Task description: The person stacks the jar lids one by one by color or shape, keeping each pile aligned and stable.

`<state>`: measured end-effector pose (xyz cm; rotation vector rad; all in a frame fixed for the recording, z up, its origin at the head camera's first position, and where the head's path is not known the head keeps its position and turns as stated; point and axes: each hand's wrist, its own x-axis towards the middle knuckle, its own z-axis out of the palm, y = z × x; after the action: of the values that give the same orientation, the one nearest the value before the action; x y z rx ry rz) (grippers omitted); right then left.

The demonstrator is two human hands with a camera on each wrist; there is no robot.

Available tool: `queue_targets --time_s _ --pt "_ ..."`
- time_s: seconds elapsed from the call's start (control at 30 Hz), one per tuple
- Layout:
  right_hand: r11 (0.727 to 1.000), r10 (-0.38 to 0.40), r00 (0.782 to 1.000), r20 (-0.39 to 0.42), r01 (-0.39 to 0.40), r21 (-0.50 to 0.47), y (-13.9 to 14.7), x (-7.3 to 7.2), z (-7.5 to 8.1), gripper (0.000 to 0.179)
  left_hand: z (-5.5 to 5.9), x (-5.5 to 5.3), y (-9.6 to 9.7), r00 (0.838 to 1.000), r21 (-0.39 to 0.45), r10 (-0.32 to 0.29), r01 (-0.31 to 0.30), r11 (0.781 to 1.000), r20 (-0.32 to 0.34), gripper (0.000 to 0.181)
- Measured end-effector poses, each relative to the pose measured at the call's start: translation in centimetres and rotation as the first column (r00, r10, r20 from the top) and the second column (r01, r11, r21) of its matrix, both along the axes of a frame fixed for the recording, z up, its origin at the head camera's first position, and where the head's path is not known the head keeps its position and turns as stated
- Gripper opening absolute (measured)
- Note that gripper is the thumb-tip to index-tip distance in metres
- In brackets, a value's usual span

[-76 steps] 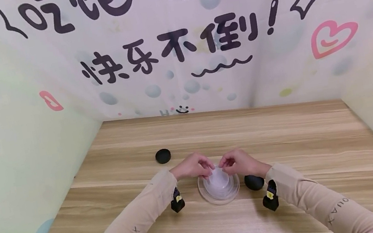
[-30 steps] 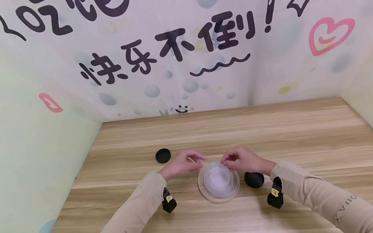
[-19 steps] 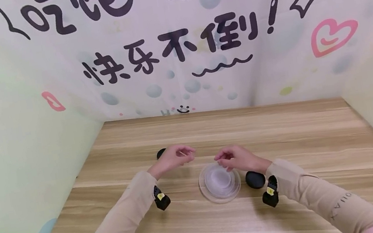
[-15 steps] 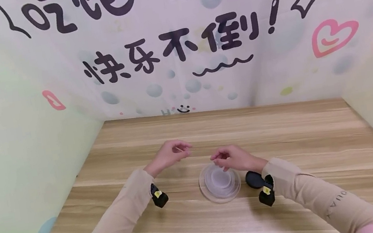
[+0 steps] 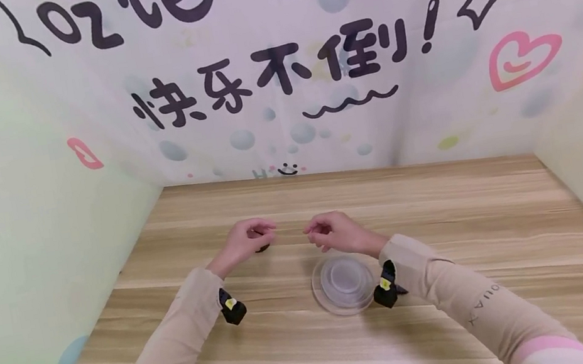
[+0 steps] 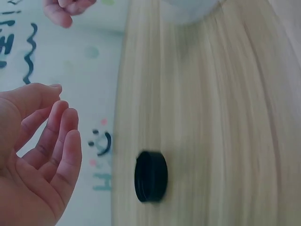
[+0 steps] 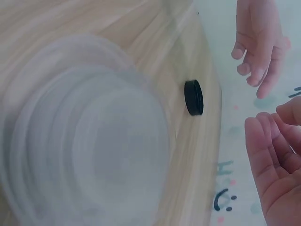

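Note:
A stack of round, clear plastic containers sits on a wider clear dish at the middle of the table; it fills much of the right wrist view. My right hand hovers beyond the stack, fingers loosely bent and thumb close to the fingertips, with nothing between them. Left of it, my left hand is raised over the table, fingers relaxed and apart from the thumb, holding nothing. A round black cap stands below my left hand, its hollow side showing in the left wrist view; the head view mostly hides it behind the fingers.
A second black round piece lies right of the stack, mostly covered by my right wrist and its strapped-on camera. The wood-grain table meets a printed cloth backdrop at the back and pale walls at both sides.
Both hands held the top container's rim 2.5 s ago and have let go. The left moved left and away over the black cap; the right then rose off the stack, away and left.

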<state>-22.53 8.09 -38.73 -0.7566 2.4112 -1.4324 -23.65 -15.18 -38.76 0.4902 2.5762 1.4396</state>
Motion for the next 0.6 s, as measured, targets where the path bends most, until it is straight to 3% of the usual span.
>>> queue_targets --time_s 0.27,0.4,0.6 --pt "1.0 0.012 1.0 -0.028 -0.012 -0.002 -3.2 -1.6 -0.6 0.017 -1.5 -1.5 -2.7 0.993 -0.008 0.083 -0.084 0.996 -0.086 0.023" --pt "1.0 -0.025 0.999 -0.027 0.025 0.015 -4.5 -2.7 -0.8 0.02 -2.2 -1.8 -3.5 0.989 0.014 0.135 -0.135 0.991 -0.051 0.026" --pt "0.995 -0.089 0.994 0.066 0.086 0.044 -5.6 -4.2 -1.8 0.025 -3.6 -2.0 -4.1 0.978 0.011 0.206 -0.206 0.978 -0.032 0.025"
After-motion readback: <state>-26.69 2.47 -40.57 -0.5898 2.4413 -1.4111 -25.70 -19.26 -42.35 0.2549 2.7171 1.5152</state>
